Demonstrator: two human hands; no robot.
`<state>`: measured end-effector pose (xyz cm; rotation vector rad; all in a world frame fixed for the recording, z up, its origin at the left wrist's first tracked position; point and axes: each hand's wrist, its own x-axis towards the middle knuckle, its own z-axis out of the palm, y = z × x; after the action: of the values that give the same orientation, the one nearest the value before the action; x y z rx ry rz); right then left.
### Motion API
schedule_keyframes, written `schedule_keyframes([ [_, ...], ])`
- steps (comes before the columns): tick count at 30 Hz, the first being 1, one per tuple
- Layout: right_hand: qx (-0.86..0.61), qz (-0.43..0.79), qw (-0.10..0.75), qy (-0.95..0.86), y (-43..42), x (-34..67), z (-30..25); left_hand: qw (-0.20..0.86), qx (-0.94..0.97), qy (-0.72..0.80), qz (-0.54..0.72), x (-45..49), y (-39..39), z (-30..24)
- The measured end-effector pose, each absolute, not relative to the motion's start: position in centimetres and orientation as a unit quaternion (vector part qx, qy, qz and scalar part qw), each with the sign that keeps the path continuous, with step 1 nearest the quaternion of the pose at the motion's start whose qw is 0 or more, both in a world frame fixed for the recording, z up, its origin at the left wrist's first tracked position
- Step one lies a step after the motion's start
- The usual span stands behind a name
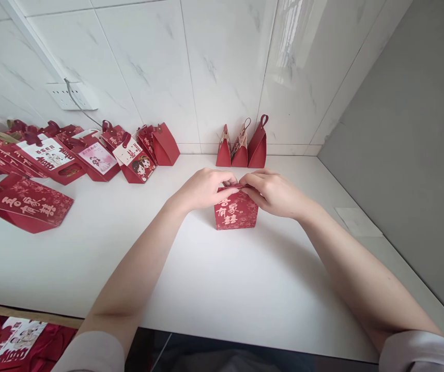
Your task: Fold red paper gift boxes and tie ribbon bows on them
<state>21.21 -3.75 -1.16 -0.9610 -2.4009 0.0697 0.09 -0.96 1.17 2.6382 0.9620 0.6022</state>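
From here I see someone in short sleeves of a pale, greyish mauve, the left sleeve (95,354) and right sleeve (419,351) matching, lightly creased, their loose edges ending near the elbows. Beyond them, the left forearm (140,258) and right forearm (349,263) are bare, slender and narrowing toward the wrists. The left grip (208,188) and right grip (276,192) are bare hands with slim fingers.

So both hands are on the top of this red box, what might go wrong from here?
The left hand and right hand pinch the red box at its top, so a hard squeeze might crease it there. Sliding it backward might also knock over the three standing boxes behind it.
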Motion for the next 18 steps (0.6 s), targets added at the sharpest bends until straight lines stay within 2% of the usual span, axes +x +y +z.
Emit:
schedule_keyframes([
  [4, -0.376, 0.046, 0.272, -0.885, -3.7, 21.7, -1.0, 0.171, 0.896, 0.367, 0.182, -1.1, -0.6, 1.9],
  [12, -0.482, 0.111, 0.296, -0.817, -2.6, 22.9, -1.6, 0.176, 0.868, 0.441, 0.149, -3.5, 0.8, 2.6],
  [15, -0.504, 0.121, 0.316, -0.795, -1.7, 22.1, -3.4, 0.241, 0.853, 0.45, 0.109, -3.4, 1.6, 1.4],
  [18, -0.525, 0.155, 0.374, -0.749, -1.0, 20.8, -6.1, 0.307, 0.831, 0.46, 0.06, -3.0, 2.4, -0.5],
])
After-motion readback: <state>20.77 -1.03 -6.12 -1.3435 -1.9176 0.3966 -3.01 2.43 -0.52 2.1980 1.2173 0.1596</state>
